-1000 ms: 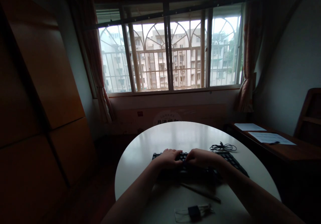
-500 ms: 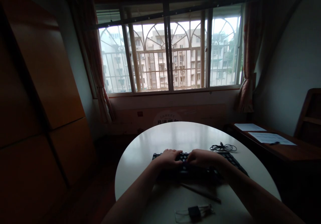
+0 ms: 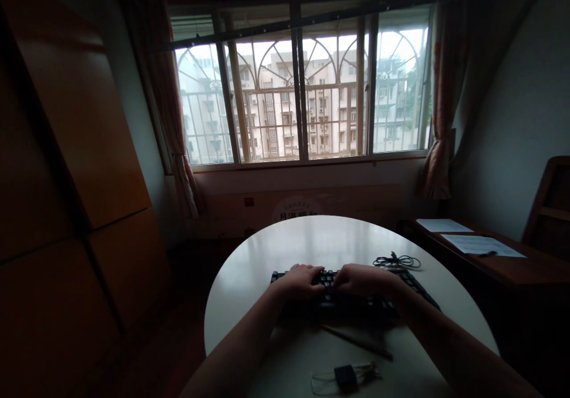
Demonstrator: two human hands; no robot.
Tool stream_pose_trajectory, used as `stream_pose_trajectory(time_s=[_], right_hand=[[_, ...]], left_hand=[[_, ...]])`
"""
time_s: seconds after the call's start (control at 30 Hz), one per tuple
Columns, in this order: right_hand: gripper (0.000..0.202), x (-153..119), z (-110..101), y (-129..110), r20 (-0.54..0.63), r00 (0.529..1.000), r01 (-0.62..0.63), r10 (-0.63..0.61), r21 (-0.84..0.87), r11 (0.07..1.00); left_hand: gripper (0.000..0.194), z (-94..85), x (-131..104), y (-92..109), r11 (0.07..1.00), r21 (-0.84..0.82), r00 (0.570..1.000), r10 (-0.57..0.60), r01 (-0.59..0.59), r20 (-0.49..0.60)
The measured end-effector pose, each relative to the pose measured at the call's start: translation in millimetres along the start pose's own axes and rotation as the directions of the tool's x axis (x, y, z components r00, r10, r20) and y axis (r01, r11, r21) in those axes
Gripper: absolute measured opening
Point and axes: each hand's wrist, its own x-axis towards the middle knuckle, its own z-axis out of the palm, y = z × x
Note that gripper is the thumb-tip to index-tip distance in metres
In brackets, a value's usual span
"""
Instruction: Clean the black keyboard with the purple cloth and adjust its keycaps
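A black keyboard [image 3: 329, 310] lies on a round white table [image 3: 240, 267]. Over its left part rests my left hand [image 3: 301, 280], fingers spread on the keys and thumb pointing right. My right hand [image 3: 358, 280] is on the middle keys, its fingers bent downward and partly hidden behind the back of the hand; whether they are apart does not show. Behind the keyboard's right part lies a coiled black cable [image 3: 396, 261]. A thin dark stick [image 3: 358, 343] lies in front of the keyboard, and nearer still is a black clip [image 3: 345, 376] with wire handles.
To the right, a brown wooden table [image 3: 534, 270] holds two paper sheets [image 3: 483, 245] and a small dark object. An orange-brown cabinet [image 3: 120, 255] stands at the left. Beyond the round table are a box with printed characters and a barred window with tied curtains.
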Motion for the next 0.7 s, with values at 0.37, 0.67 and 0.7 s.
stream_pose_trajectory(time_s=[0.37, 0.67, 0.7], right_hand=[[0.034, -1.0, -0.9, 1.1, -0.001, 1.000, -0.006, 0.006, 0.015, 1.000], [0.034, -0.6, 0.0, 0.6, -0.016, 1.000, -0.025, 0.025, 0.028, 0.999], [0.035, -0.5, 0.3, 1.0, -0.016, 1.000, -0.025, 0.026, 0.028, 0.999]], left_hand=[[0.068, 1.7, 1.0, -2.1, 1.000, 0.011, 1.000, 0.009, -0.009, -0.006], [0.068, 1.2, 1.0, -2.5, 1.000, -0.001, 1.000, 0.020, -0.020, -0.005], [0.068, 0.9, 0.7, -2.3, 1.000, -0.003, 1.000, 0.020, -0.020, -0.006]])
